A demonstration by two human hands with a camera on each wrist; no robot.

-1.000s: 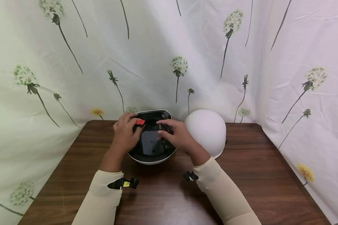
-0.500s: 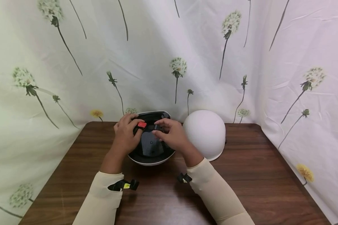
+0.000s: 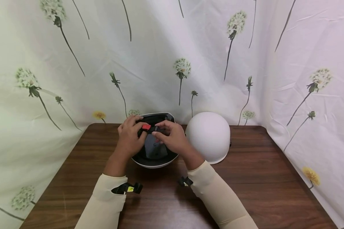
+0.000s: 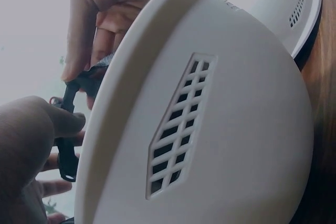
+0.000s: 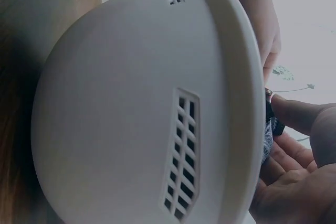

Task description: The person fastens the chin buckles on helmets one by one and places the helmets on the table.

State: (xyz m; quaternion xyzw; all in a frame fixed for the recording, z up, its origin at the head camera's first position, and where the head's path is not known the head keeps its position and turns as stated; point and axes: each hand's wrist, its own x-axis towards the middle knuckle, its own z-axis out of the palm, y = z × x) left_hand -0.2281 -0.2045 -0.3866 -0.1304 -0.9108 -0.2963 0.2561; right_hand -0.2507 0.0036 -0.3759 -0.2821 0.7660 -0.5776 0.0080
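Buckle (image 3: 152, 129) held over the mouth of the upturned helmet (image 3: 156, 152) on the bench (image 3: 246, 184), pinched by left hand (image 3: 131, 135) at the red tab (image 3: 146, 127) and by right hand (image 3: 174, 136) at the black end (image 3: 157, 128).

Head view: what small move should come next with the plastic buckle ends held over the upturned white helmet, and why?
Probably press the black plastic buckle end into the red-and-black buckle end: the right hand pinches the first, the left hand the second, and they line up closely; whether they are locked is unclear.
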